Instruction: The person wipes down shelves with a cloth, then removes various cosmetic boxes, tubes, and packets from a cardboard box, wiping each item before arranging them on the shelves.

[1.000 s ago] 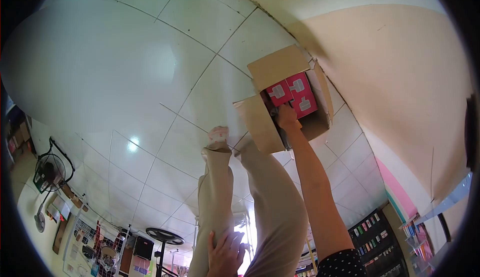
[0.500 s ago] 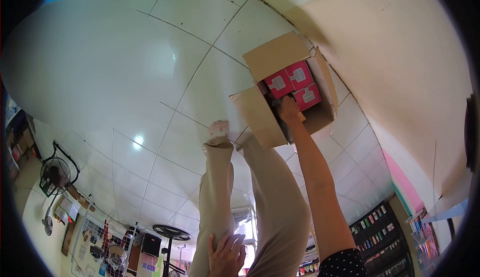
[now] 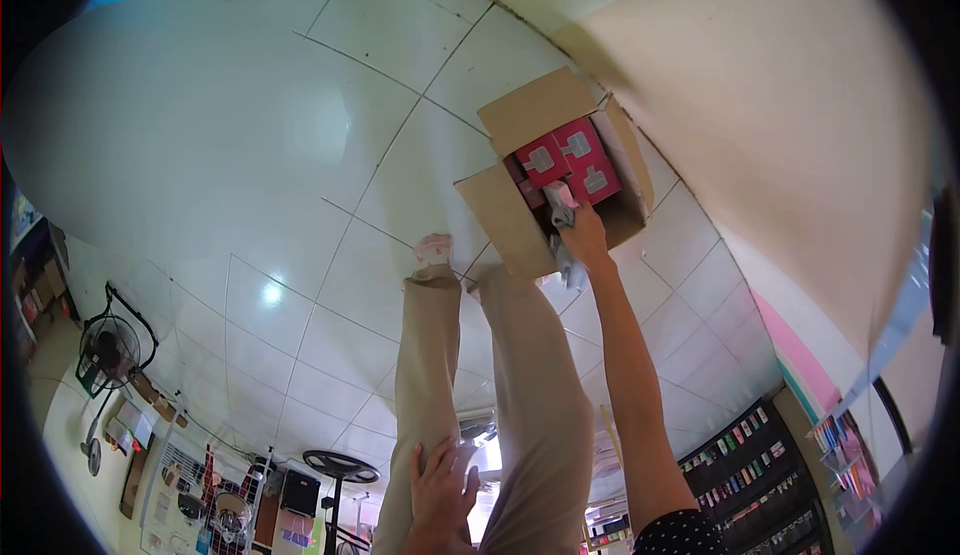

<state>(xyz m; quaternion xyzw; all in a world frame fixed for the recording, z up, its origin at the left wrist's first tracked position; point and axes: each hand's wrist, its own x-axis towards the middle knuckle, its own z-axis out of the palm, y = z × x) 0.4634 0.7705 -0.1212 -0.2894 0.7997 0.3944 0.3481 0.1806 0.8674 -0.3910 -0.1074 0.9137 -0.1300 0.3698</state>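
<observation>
My right hand (image 3: 585, 235) is closed on a crumpled grey bundle (image 3: 563, 213) with a pale pink-white end, held over the near side of an open cardboard box (image 3: 510, 223). I cannot make out exactly what the bundle is; part of it hangs below my fingers. Inside the box, several red-pink packs (image 3: 595, 183) with pale printed shapes lie beside the bundle. My left hand (image 3: 438, 483) rests with fingers apart on my beige trouser leg (image 3: 425, 385) and holds nothing.
The box stands on white floor tiles (image 3: 370, 295), flaps spread, near the cream wall (image 3: 760, 125). My foot (image 3: 433, 250) is left of it. A black display rack (image 3: 755, 475) stands at lower right, a fan (image 3: 110, 350) at far left, and a round black stool (image 3: 342, 466) at the bottom.
My right hand has drawn back and up from inside the box, bringing the grey bundle into view. My left hand stays on the leg, and the view has shifted slightly.
</observation>
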